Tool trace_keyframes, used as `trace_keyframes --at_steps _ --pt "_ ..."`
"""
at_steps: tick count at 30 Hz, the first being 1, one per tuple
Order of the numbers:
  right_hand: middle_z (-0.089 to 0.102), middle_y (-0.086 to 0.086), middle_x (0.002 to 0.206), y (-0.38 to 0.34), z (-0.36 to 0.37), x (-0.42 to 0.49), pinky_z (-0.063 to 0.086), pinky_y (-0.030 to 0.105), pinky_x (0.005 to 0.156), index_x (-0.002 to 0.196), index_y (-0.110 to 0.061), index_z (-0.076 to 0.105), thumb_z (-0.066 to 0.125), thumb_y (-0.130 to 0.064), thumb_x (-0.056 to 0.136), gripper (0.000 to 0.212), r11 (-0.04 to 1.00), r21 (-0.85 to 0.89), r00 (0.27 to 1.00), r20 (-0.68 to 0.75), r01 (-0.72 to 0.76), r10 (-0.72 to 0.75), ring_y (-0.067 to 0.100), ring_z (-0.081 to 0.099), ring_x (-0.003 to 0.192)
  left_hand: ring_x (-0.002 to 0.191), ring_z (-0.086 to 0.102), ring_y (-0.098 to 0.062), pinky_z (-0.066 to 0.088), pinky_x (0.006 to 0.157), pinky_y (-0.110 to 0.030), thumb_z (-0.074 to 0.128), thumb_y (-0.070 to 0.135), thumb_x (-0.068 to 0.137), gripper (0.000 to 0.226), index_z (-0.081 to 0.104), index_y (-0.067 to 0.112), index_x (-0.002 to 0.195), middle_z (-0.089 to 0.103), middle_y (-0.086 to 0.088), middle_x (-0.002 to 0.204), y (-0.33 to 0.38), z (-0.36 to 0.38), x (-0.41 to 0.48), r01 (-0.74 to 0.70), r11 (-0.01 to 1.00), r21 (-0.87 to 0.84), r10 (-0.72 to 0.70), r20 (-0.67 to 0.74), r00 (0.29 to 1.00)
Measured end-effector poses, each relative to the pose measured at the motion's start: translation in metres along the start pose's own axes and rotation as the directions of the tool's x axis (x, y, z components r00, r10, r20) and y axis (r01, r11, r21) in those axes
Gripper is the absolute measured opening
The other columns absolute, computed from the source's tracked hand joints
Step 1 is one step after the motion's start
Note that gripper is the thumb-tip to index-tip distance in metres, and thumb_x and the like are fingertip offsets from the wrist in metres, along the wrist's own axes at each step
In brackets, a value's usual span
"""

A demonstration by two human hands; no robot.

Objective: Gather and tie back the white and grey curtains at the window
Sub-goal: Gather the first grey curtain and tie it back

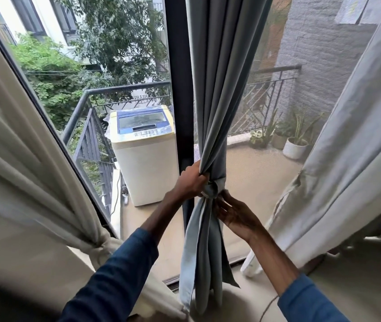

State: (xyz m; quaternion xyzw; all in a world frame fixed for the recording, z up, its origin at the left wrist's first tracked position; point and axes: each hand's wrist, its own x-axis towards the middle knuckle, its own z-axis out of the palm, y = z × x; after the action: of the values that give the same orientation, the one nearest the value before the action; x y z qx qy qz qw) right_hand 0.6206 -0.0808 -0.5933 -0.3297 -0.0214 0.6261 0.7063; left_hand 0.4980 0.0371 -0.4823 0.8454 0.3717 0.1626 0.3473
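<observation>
the grey curtain [210, 89] hangs gathered in the middle of the window, long axis vertical, cinched by a knot [212, 188] at mid-height. the left hand [190, 180] is clamped on the bundle just left of the knot; the right hand [233, 213] sits just below and right of it, fingers loosely spread, tips touching the knot. both are about equally near. the white curtain [33, 159] at far left looks already tied, so snugging this knot seems to be what remains
</observation>
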Motion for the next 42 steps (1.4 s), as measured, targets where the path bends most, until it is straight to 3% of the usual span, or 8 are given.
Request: trace_keyframes --at_steps 6,12,17,21,27,31,35,42 --pt "0.070 0.012 0.094 0.011 0.012 0.005 0.053 0.024 0.055 0.100 -0.005 0.068 0.095 -0.006 0.055 0.053 0.998 0.043 0.997 0.066 0.038 -0.041 0.018 0.064 0.073 0.091 0.059 -0.042 0.053 0.080 -0.048 0.038 0.034 0.072 0.029 0.046 0.015 0.093 0.063 -0.019 0.099 0.002 0.003 -0.005 0.010 1.000 0.002 -0.010 0.023 1.000" --pt "0.073 0.008 0.090 0.023 0.006 0.010 0.051 0.021 0.058 0.100 -0.009 0.069 0.087 -0.008 0.063 0.041 0.987 0.105 0.991 0.042 0.124 -0.129 0.015 0.067 0.073 0.075 0.067 -0.041 0.060 0.060 -0.048 0.040 0.032 0.072 0.010 0.039 0.023 0.074 0.055 -0.011 0.082 0.001 0.003 -0.005 0.038 0.999 -0.037 -0.035 0.063 0.997" --pt "0.068 0.003 0.081 0.014 -0.006 0.008 0.048 0.019 0.054 0.086 -0.020 0.059 0.061 -0.002 0.089 0.018 0.985 -0.080 0.987 -0.025 0.156 -0.158 0.012 0.067 0.068 0.093 0.059 -0.044 0.047 0.076 -0.043 0.047 0.027 0.090 0.010 0.041 0.019 0.091 0.061 -0.016 0.098 -0.003 0.005 -0.007 -0.004 0.991 0.135 0.002 0.018 1.000" --pt "0.067 0.013 0.084 0.007 -0.029 0.013 0.046 0.029 0.066 0.083 -0.019 0.050 0.047 0.003 0.098 0.027 0.965 -0.207 0.975 -0.121 0.158 -0.186 0.023 0.064 0.072 0.104 0.057 -0.042 0.042 0.081 -0.041 0.048 0.035 0.095 0.031 0.048 0.013 0.117 0.061 -0.018 0.117 0.001 0.006 -0.008 -0.004 0.957 0.292 0.004 -0.001 1.000" --pt "0.065 0.009 0.072 0.017 -0.040 0.011 0.041 0.026 0.057 0.079 -0.021 0.044 0.045 0.002 0.098 0.030 0.979 -0.178 0.955 -0.262 0.096 -0.142 0.020 0.055 0.062 0.084 0.060 -0.030 0.043 0.068 -0.036 0.048 0.069 0.083 0.058 0.056 0.014 0.100 0.060 -0.006 0.089 0.004 0.012 -0.016 -0.064 0.893 0.445 0.072 -0.001 0.997" --pt "0.068 0.010 0.068 0.020 -0.039 0.009 0.045 0.028 0.060 0.085 -0.017 0.052 0.049 -0.004 0.099 0.020 0.984 -0.140 0.933 -0.326 0.110 -0.151 0.022 0.056 0.064 0.073 0.069 -0.025 0.060 0.068 -0.043 0.047 0.077 0.069 0.066 0.063 0.018 0.095 0.070 -0.003 0.084 -0.007 0.015 -0.017 -0.096 0.984 0.150 0.077 0.127 0.989" --pt "0.075 0.008 0.072 0.020 -0.040 0.006 0.056 0.026 0.056 0.094 -0.015 0.059 0.052 -0.011 0.100 0.011 0.981 -0.107 0.920 -0.342 0.163 -0.190 0.019 0.069 0.060 0.084 0.072 -0.013 0.060 0.077 -0.034 0.081 0.041 0.077 0.030 0.064 0.027 0.098 0.073 0.005 0.092 -0.004 0.017 -0.032 -0.081 0.960 -0.269 0.158 0.278 0.947" --pt "0.078 0.004 0.087 -0.001 -0.028 -0.009 0.058 0.026 0.066 0.114 -0.013 0.058 0.059 -0.005 0.096 0.020 0.949 -0.210 0.916 -0.278 0.236 -0.289 0.017 0.071 0.076 0.106 0.064 -0.039 0.050 0.083 -0.040 0.047 0.052 0.093 0.040 0.065 0.022 0.113 0.069 -0.012 0.114 0.019 0.046 -0.052 -0.033 0.879 0.476 0.035 0.005 0.999"
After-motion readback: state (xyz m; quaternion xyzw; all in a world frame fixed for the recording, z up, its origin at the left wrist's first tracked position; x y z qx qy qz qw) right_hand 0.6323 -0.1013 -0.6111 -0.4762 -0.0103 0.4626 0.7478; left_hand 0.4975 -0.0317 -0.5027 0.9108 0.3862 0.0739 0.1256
